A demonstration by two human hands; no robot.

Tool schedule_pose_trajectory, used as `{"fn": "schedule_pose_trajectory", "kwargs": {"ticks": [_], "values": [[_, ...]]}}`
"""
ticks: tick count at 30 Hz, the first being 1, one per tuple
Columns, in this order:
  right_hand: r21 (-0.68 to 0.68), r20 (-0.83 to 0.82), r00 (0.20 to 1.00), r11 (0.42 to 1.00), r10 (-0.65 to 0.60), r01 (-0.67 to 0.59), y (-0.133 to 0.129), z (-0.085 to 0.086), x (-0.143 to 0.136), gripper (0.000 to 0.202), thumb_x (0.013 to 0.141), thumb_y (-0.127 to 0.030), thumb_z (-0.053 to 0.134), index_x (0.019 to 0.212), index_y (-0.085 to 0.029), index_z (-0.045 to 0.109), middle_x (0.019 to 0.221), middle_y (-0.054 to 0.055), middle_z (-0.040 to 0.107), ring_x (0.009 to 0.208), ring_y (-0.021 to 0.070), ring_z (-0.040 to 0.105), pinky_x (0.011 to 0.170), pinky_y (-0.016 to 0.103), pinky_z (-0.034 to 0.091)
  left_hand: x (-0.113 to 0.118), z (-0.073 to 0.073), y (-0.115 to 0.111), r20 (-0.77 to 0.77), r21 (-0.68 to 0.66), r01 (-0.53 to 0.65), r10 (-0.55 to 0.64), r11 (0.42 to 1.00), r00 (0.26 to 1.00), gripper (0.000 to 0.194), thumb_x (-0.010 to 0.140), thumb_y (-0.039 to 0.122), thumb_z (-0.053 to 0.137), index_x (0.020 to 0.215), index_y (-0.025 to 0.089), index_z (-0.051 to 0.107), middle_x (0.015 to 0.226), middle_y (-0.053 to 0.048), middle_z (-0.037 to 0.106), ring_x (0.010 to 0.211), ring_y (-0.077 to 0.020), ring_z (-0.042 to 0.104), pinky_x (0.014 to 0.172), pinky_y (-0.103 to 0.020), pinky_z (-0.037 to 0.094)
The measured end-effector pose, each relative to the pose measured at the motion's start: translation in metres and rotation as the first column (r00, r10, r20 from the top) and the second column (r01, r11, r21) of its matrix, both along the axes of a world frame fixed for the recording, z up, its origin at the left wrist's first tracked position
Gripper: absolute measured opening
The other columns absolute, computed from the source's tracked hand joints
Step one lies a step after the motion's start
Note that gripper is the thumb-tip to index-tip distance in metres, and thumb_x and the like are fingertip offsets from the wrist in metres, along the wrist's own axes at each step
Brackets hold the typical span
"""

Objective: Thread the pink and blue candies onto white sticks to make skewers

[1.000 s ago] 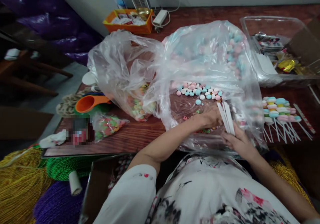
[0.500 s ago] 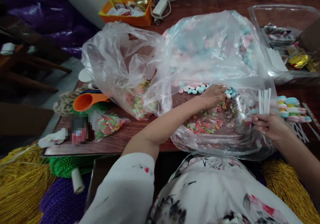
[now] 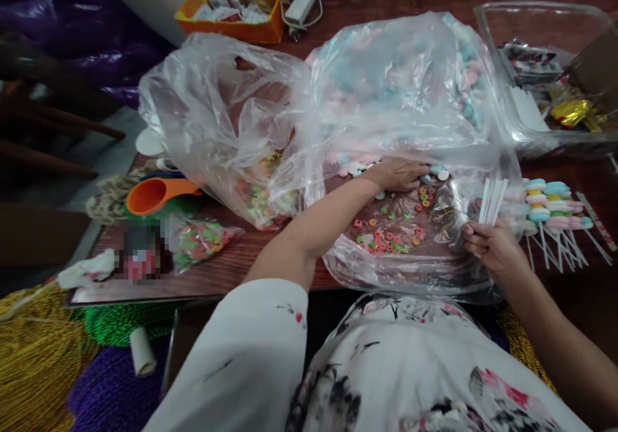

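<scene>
My left hand [image 3: 398, 174] reaches palm down among white and pale blue candy pieces [image 3: 438, 174] at the mouth of a big clear bag [image 3: 400, 91] of pastel sweets. Its fingers are stretched out; the fingertips partly hide the pieces. Several thin white sticks [image 3: 491, 201] stand up from my right hand [image 3: 497, 248], which is closed around their lower ends. Small coloured candy rings [image 3: 386, 242] are scattered on the clear plastic below my left hand. Right of my right hand lie skewered sweets [image 3: 550, 203] on white sticks.
At left lie a bulging clear bag [image 3: 217, 110], an orange scoop [image 3: 154, 195] and a small packet of rings [image 3: 203, 242]. An orange box [image 3: 232, 26] and a white adapter [image 3: 300, 7] stand behind. A clear plastic tub [image 3: 555, 139] is at back right.
My left hand has shifted slightly left and down over the candy pieces, keeping low. My right hand still holds the sticks. The whole view has shifted a little.
</scene>
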State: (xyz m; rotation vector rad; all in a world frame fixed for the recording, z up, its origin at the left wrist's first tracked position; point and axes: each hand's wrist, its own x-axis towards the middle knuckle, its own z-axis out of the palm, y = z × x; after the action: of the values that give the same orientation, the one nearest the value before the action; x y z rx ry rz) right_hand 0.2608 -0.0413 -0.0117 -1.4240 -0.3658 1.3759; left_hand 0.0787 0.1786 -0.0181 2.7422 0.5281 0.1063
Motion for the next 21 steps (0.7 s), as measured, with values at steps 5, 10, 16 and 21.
{"fn": "schedule_pose_trajectory", "kwargs": {"ticks": [5,10,16,21], "values": [[0.016,0.006,1.0,0.999,-0.03,0.03,-0.001,-0.002,0.0,0.043,0.06,-0.016,0.075,0.096,-0.026,0.053,0.055,-0.007,0.055,0.039,0.0015,0.022,0.038,0.013,0.014,-0.053,0.006,0.004,-0.138,0.084,0.038,-0.026,0.996,0.99,0.035,0.097,0.028,0.053,0.13,0.021,0.062,0.143,-0.009,0.061,0.124,-0.0231,0.061,0.106,-0.035,0.044],[0.096,0.049,0.994,0.991,-0.095,0.09,-0.011,-0.006,-0.016,0.036,0.072,-0.03,0.079,0.1,-0.027,0.057,0.061,-0.005,0.057,0.04,0.0032,0.027,0.038,0.014,0.019,-0.065,0.005,-0.021,0.147,0.148,-0.093,0.071,0.985,0.987,0.04,0.099,0.037,0.054,0.134,0.02,0.062,0.14,-0.015,0.062,0.123,-0.0301,0.059,0.108,-0.048,0.044],[0.375,0.154,0.978,0.924,-0.138,0.072,-0.049,-0.012,-0.053,0.037,0.088,-0.05,0.071,0.068,-0.022,0.058,0.053,-0.004,0.043,0.044,0.0072,0.034,0.041,0.021,0.025,-0.058,0.007,-0.106,0.403,0.018,-0.213,0.188,0.977,0.896,0.032,0.103,0.033,0.045,0.094,0.017,0.071,0.096,-0.01,0.074,0.093,-0.0205,0.067,0.089,-0.036,0.054],[0.552,0.438,0.87,0.832,-0.227,-0.061,-0.038,-0.025,-0.055,0.039,0.088,-0.055,0.07,0.07,-0.021,0.066,0.062,0.001,0.058,0.058,0.0148,0.054,0.056,0.031,0.045,-0.051,0.008,-0.134,0.051,0.048,-0.43,0.427,0.902,0.903,0.025,0.098,0.026,0.05,0.09,0.015,0.072,0.093,-0.011,0.074,0.09,-0.0219,0.068,0.083,-0.033,0.054]]}}
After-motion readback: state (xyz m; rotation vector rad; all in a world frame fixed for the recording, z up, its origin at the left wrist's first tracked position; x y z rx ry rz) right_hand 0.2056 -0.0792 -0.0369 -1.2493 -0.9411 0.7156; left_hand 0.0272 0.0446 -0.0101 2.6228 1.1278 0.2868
